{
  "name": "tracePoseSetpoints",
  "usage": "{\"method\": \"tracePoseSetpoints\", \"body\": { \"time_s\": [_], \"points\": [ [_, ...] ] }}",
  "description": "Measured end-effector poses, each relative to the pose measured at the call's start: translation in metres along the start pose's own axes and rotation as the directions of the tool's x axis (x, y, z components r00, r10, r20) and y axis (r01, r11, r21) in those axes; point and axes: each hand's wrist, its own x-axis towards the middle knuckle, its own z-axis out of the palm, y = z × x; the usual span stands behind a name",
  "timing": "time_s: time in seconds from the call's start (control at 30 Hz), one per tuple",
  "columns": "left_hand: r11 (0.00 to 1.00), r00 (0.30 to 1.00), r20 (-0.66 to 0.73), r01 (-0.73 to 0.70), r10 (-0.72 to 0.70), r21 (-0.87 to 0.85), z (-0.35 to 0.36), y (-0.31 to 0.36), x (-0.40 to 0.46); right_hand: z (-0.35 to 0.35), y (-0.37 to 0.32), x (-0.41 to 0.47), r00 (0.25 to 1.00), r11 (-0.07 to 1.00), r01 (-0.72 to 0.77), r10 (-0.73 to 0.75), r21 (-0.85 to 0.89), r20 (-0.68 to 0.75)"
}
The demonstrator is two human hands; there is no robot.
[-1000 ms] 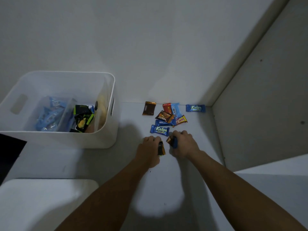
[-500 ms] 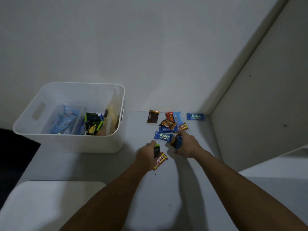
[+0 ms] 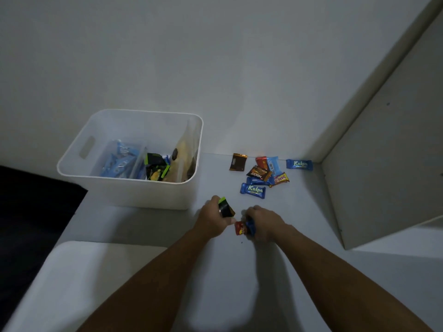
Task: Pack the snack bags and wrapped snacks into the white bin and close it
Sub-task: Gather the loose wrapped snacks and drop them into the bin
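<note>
While the left hand is gripping a black-and-green packet and the right hand is clutching red and blue wrapped snacks, the white bin is standing open just beyond-left, nearer the left hand; loose snacks are lying beyond-right, not obstructing
</note>
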Motion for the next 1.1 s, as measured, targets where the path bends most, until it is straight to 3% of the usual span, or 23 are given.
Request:
{"method": "tracePoseSetpoints", "body": {
  "time_s": [0.13,0.27,0.47,0.53,0.67,0.97,1.1],
  "points": [
    [0.999,0.999,0.023,0.037,-0.036,-0.017,-0.014,0.019,-0.008,-0.012,0.003,-0.009,0.99,0.99,-0.137,0.138,-0.006,0.01],
    [0.997,0.999,0.014,-0.037,0.038,-0.064,-0.042,0.06,-0.016,-0.056,0.004,-0.015,0.966,0.967,-0.227,0.239,0.118,-0.099],
    [0.984,0.965,-0.213,-0.167,0.15,-0.064,-0.119,0.111,-0.013,-0.175,-0.043,-0.019,0.948,0.88,-0.051,0.191,0.471,-0.254],
    [0.991,0.953,-0.283,-0.125,0.105,-0.055,-0.147,0.107,-0.011,-0.202,-0.069,-0.019,0.961,0.806,0.011,0.156,0.592,-0.229],
    [1.0,0.927,-0.374,0.023,-0.021,0.0,-0.193,0.077,-0.004,-0.225,-0.125,-0.007,0.98,0.758,0.045,0.092,0.651,-0.176],
    [0.982,0.93,-0.316,0.179,-0.187,-0.052,-0.235,0.006,0.015,-0.194,-0.223,0.059,0.986,0.705,-0.018,0.13,0.709,-0.104],
    [0.977,0.927,-0.309,0.209,-0.212,-0.041,-0.239,-0.017,0.02,-0.176,-0.237,0.08,0.977,0.791,-0.009,0.137,0.612,-0.163]
  ]
}}
